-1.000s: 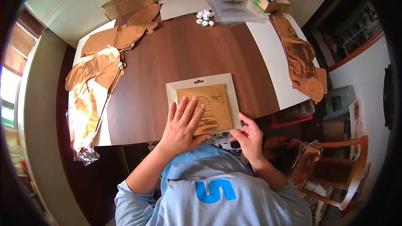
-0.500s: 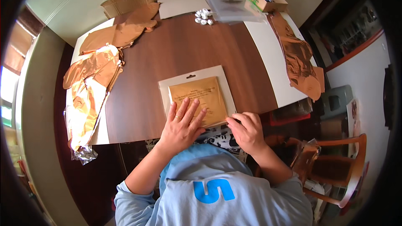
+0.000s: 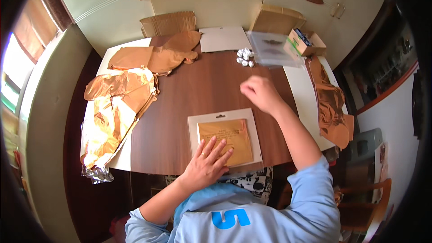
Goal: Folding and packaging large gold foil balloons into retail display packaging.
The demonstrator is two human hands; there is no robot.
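My left hand (image 3: 209,158) lies flat with fingers spread on a flat packet at the table's near edge. The packet holds a folded gold-coloured foil sheet (image 3: 227,136) with dark print, against a white card backing (image 3: 194,122) with a hang hole at its top. My right hand (image 3: 260,93) is off the packet, over the table beyond and right of it. Its fingers are curled in; whatever they hold, if anything, is hidden. Just past it sits a small bunch of white rolled pieces (image 3: 245,57).
Copper-coloured foil balloons lie flat in a pile (image 3: 119,103) along the left edge, and another foil piece (image 3: 325,99) on the right. At the back are clear plastic sleeves (image 3: 272,47), a small open carton (image 3: 310,45) and a white sheet (image 3: 222,39). A wooden chair (image 3: 382,202) stands right.
My right hand has left the packet's lower right corner and moved forward toward the white pieces. My left hand remains on the packet. The view has tilted up, showing more cupboard.
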